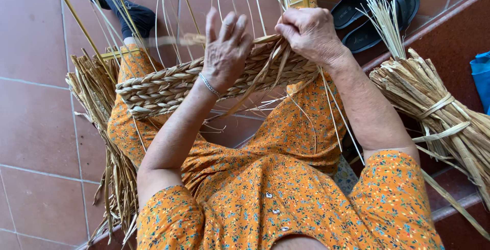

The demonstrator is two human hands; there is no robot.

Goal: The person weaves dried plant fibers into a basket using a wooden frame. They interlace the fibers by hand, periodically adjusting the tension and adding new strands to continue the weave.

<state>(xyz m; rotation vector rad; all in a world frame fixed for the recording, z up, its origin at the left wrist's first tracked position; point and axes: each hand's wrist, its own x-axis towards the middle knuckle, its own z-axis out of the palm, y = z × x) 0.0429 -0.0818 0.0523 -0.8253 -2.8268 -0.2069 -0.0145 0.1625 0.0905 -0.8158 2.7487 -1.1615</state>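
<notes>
A half-woven straw basket (168,86) rests across my lap, its braided band running left to right. A thin yellow frame (92,30) stands above it with pale upright strands. My left hand (224,51) presses on the braided band with fingers spread upward, holding nothing. My right hand (309,33) is closed on a dried straw strand (278,56) at the band's top edge, beside a yellow upright.
A tied bundle of dried straw (434,107) lies on the red step at right. More loose straw (102,127) hangs by my left knee. Black sandals (372,10) sit at the top right, a blue object (481,76) at the right edge.
</notes>
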